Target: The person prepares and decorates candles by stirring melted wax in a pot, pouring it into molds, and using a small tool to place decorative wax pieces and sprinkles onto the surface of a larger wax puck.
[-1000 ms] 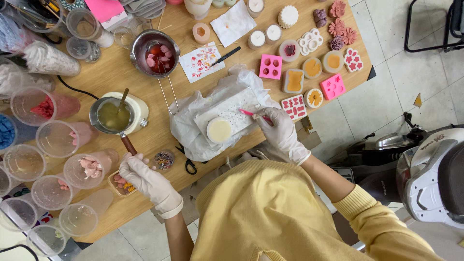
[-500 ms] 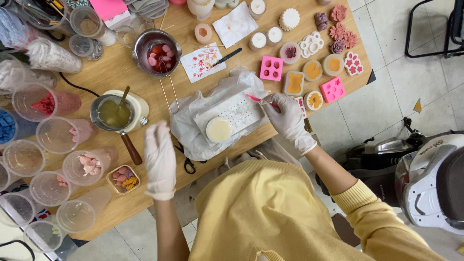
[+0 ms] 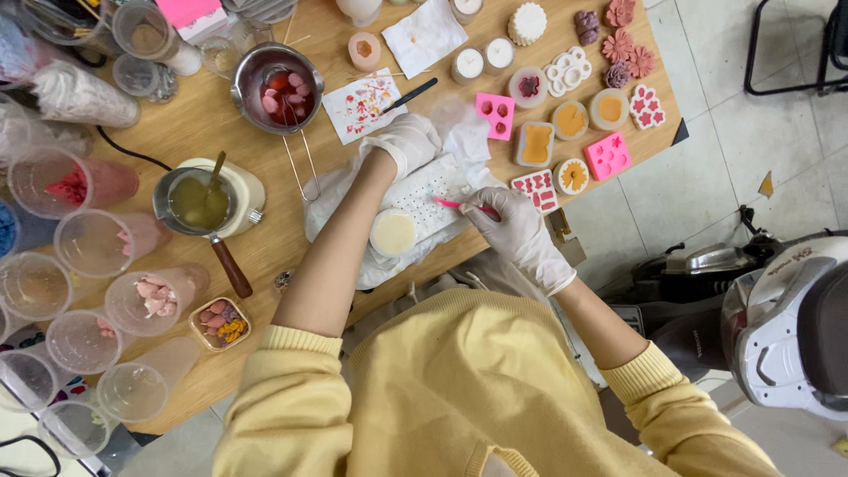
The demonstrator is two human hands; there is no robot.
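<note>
A: Where do I have the hands?

B: My right hand pinches a pink tool, tip on the white dotted sheet. That sheet lies on crumpled white plastic near the table edge.

A: And the left?

B: My left hand reaches across, curled at the sheet's far edge, on the plastic. I cannot tell whether it grips anything.

A: What sits close by?

B: A round white candle lies on the sheet's near end, under my left forearm. Pink moulds lie just beyond the plastic. A paint-spotted paper and a black brush lie beyond the left hand. A pot of yellow wax stands to the left, well apart.
</note>
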